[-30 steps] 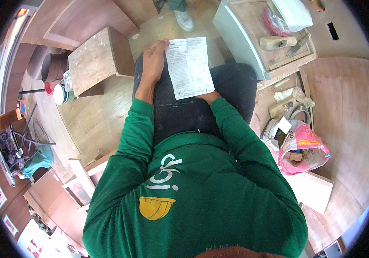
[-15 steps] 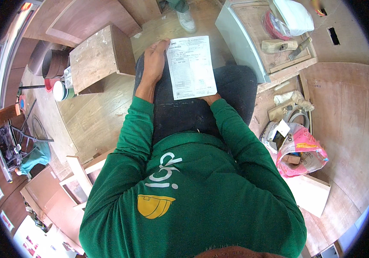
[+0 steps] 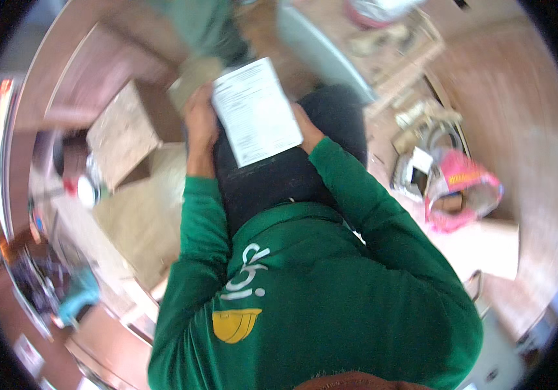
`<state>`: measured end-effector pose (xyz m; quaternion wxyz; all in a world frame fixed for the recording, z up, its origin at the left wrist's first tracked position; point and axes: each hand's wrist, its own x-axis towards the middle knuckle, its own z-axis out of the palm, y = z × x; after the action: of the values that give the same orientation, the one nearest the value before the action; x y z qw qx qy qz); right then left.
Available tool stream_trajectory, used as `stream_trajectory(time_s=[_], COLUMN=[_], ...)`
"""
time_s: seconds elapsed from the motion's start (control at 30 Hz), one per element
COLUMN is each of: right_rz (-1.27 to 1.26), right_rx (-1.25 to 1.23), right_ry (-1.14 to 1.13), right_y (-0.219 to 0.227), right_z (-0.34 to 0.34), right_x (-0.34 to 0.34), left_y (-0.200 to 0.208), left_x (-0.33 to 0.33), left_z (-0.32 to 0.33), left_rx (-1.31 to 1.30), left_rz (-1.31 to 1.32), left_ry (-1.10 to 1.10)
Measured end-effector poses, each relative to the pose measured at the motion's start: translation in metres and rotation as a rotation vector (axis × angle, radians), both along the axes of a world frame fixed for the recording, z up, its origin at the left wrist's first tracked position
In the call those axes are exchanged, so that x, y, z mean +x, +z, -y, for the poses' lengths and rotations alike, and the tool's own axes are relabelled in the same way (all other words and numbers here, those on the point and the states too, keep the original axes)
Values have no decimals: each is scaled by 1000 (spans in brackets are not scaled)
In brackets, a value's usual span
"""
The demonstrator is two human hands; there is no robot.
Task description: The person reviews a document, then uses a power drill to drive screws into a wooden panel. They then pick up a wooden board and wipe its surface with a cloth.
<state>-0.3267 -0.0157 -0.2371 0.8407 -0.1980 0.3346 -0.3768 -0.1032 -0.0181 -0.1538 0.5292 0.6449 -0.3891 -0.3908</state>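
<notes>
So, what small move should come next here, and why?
I'd suggest turning the paper slightly clockwise to square it up. It sits askew above the dark trousers, its top leaning left, with the left hand at its left edge and the right hand at its right.

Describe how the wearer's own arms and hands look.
The left sleeve and right sleeve are long and plain green, stopping short of the left hand and right hand. Both are bare, with no gloves visible; blur hides finer detail.
</notes>
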Motion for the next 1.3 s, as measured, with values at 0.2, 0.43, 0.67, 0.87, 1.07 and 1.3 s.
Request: stream_trajectory(time_s=[0.2, 0.43, 0.67, 0.87, 1.07, 1.3], right_rz=[-16, -483, -526, -795, -961, -886], right_rx=[-153, -242, -241, -197, -197, -60], right_ry=[19, 24, -244, -490, -824, -1009], right_y=[81, 92, 131, 149, 134, 76], right_z=[-3, -50, -91, -120, -93, -75], right_x=[-29, -60, -97, -217, -343, -377], left_y=[-8, -9, 0, -13, -20, -29], left_x=[-6, -21, -25, -6, -14, -17], left_z=[-1, 1, 0, -5, 2, 1], left_rx=[6, -55, 51, 100, 61, 46], left_rz=[31, 80, 85, 253, 222, 256], left_ry=[-147, -428, -500, -589, -641, -626])
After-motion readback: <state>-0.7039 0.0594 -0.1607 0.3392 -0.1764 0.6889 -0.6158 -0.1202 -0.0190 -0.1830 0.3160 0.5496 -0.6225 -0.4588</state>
